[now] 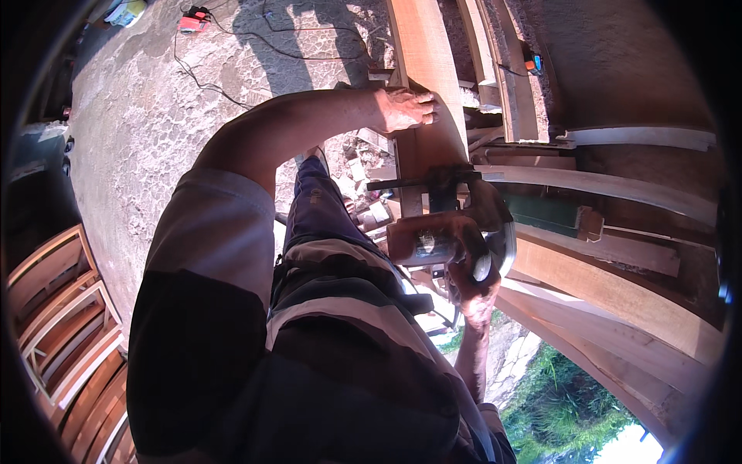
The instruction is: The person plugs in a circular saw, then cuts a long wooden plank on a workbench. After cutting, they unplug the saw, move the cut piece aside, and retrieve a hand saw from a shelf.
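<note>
A long wooden plank (429, 58) runs away from me, its far end leaving the top of the view. My left hand (406, 108) grips its left edge, fingers bent over the top face. Across the plank's near end sits a dark circular saw (421, 238), motor housing to the left and rounded guard to the right. My right hand (471, 286) is closed around the saw's handle; its fingers are in shadow and partly covered. The blade is hidden from this angle.
Stacked boards (610, 290) fill the right side. A dark green block (545, 216) lies among them. Wood scraps (359, 170) litter the ground by my foot. A red tool (193, 21) with a trailing cord lies on the cracked floor (131, 147). Wooden frames (69, 325) stand at lower left.
</note>
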`<state>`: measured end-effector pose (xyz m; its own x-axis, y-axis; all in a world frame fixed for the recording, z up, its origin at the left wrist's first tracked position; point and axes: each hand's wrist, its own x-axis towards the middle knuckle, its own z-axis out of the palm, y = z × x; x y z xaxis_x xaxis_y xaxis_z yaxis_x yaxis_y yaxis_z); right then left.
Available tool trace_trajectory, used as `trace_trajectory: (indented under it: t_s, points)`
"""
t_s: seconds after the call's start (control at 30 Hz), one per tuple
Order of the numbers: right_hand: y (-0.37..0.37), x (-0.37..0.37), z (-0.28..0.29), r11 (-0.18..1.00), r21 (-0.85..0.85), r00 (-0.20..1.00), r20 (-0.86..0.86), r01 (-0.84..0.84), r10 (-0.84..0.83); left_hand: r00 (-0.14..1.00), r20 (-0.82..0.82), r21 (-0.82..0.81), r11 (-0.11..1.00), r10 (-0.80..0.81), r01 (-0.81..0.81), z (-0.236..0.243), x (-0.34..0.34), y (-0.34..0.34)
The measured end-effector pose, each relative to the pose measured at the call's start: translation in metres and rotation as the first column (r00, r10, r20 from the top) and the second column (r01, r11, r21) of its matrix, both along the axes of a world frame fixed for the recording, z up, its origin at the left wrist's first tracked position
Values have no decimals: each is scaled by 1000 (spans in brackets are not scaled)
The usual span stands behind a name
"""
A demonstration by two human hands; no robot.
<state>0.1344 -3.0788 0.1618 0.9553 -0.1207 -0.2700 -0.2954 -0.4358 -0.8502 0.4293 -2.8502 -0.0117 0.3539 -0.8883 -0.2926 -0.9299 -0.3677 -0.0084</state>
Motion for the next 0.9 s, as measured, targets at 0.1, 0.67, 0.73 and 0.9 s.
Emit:
trace_trajectory:
  t_s: [0.1, 0.67, 0.73, 0.9]
  points:
    - [-2, -2, -6, 996, 86, 1000, -15, 5, -4, 1000, -24, 21, 1000, 11, -11, -3, 3, 1]
    - [-22, -13, -17, 982, -107, 988, -15, -153, 152, 998, 34, -9, 998, -61, 61, -45, 9, -20]
    - [-23, -11, -17, 981, -109, 987, -18, -159, 158, 998, 61, 22, 1000, -24, 22, -30, 4, -19]
    - [-13, -6, -7, 980, -120, 987, -2, -160, 161, 999, -13, 9, 999, 39, -39, -2, -4, -8]
